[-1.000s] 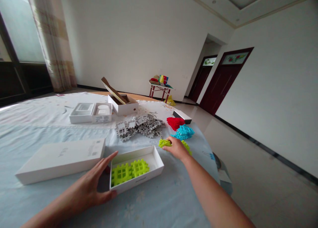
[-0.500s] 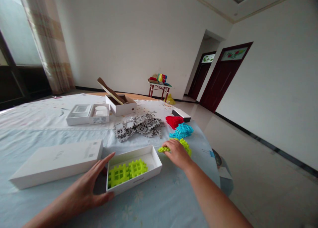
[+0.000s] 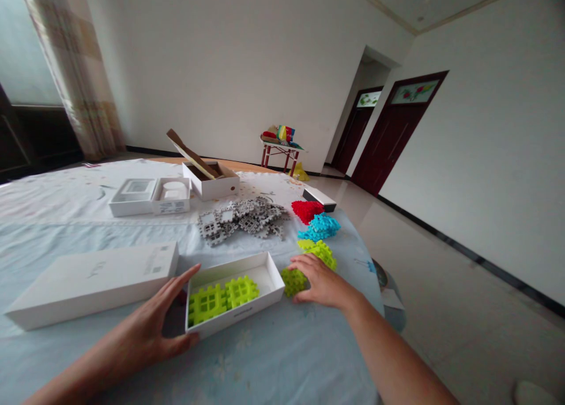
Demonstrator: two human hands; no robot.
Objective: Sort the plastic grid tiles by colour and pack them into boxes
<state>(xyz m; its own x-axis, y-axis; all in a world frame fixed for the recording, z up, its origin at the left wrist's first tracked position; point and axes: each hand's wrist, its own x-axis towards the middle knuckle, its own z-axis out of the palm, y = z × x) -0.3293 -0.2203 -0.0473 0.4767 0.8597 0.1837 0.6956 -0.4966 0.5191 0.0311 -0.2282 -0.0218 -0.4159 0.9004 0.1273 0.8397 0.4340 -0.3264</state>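
Daylight, soft and even, coming from the window [image 3: 30,57] at far left behind the curtain [image 3: 73,69]; room bright, white walls bounce it around; no hard glare, window pane slightly washed out; shadows weak, a faint dark patch under the left hand [image 3: 150,328] beside the open white box [image 3: 265,287]; colours of the blocks saturated; wide-angle lens bends wall and ceiling lines toward the edges, doors [image 3: 388,134] lean; forearms at the bottom stretched and slightly soft; centre reasonably sharp, far corner table soft.
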